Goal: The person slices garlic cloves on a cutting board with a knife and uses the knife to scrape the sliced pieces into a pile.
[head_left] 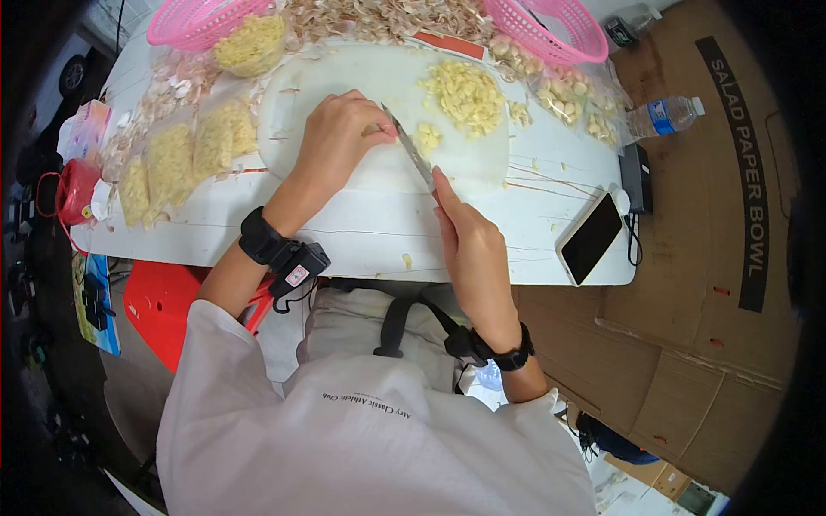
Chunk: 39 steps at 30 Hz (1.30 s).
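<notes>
We see our left hand (pixel 340 138) curled over a small piece of garlic (pixel 379 131) on the white cutting board (pixel 344 82) at the upper middle of the frame, its fingers closed down on the clove, apparently to keep it from sliding. Our right hand (pixel 469 245) is wrapped shut around the handle of a knife (pixel 411 153), index finger stretched along the spine, probably to steady the blade, which angles up and left until its tip meets the clove just beside the left fingertips. A heap of sliced garlic (pixel 465 95) lies to the right of the blade on the same board, seemingly pushed aside so the cutting spot stays free. Filled plastic bags (pixel 185 159) of garlic lie at the left of the table (pixel 361 236), and two pink baskets (pixel 202 21) sit along the upper edge among loose skins. A phone (pixel 591 238) rests at the table's right edge, well apart from the board, with a water bottle (pixel 662 116) lying beyond it on the cardboard.
</notes>
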Motion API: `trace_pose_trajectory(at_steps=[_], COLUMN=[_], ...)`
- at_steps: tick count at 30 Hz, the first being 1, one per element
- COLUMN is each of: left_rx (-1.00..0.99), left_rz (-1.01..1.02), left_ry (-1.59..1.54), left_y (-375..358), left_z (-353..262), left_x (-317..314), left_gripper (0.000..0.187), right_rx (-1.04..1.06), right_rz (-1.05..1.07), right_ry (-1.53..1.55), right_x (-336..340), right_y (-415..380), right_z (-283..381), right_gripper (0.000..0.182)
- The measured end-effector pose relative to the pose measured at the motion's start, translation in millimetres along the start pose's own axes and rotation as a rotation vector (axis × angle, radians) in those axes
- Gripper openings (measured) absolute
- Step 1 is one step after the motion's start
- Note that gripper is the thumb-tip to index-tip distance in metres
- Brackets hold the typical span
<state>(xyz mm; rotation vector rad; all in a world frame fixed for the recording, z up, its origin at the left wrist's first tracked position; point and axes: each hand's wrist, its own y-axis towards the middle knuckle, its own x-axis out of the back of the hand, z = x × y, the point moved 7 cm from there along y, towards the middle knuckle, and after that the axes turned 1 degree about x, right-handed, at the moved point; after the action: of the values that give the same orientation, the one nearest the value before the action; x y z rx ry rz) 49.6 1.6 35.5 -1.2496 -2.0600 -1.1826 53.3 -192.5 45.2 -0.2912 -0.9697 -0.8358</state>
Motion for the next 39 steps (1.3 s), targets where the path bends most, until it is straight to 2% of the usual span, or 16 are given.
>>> trace_pose_trajectory(at_steps=[2, 4, 8, 10, 11, 13, 17, 21, 23, 33, 35, 39], left_rx=[0.008, 0.026, 0.023, 0.002, 0.008, 0.003, -0.004, -0.017, 0.000, 0.033, 0.024, 0.057], left_rz=[0.003, 0.006, -0.007, -0.009, -0.011, 0.008, -0.001, -0.017, -0.020, -0.002, -0.006, 0.001], left_ry=[-0.006, -0.017, -0.051, -0.036, -0.036, 0.020, 0.009, -0.012, -0.005, -0.005, -0.004, -0.003], left_y=[0, 0, -1, -1, -1, 0, 0, -1, -1, -2, -2, -2], left_z=[0, 1, 5, 2, 1, -2, 0, -3, -4, 1, 1, 0], left_x=[-1, -1, -3, 0, 1, 2, 1, 3, 4, 2, 2, 4], left_gripper=[0.008, 0.006, 0.006, 0.009, 0.009, 0.009, 0.009, 0.009, 0.009, 0.008, 0.008, 0.008], right_rx=[0.007, 0.125, 0.078, 0.095, 0.097, -0.020, -0.098, -0.102, -0.012, -0.007, 0.057, 0.040], right_rz=[0.010, -0.079, -0.034, -0.099, -0.093, -0.021, -0.034, -0.024, -0.050, -0.046, -0.095, -0.099], right_ry=[-0.010, -0.118, -0.214, 0.117, 0.117, 0.380, 0.452, 0.442, 0.351, 0.306, 0.220, 0.111], right_x=[-11, -21, -27, -16, -11, -6, -1, 0, 4, -3, -1, 2], right_y=[6, 11, 8, 10, 9, 6, 0, 0, 1, -2, -2, -2], right_z=[-5, -4, -9, -19, -22, -34, -44, -30, -17, -11, -8, -5], right_gripper=[0.047, 0.055, 0.050, 0.043, 0.043, 0.038, 0.040, 0.041, 0.042, 0.042, 0.044, 0.045])
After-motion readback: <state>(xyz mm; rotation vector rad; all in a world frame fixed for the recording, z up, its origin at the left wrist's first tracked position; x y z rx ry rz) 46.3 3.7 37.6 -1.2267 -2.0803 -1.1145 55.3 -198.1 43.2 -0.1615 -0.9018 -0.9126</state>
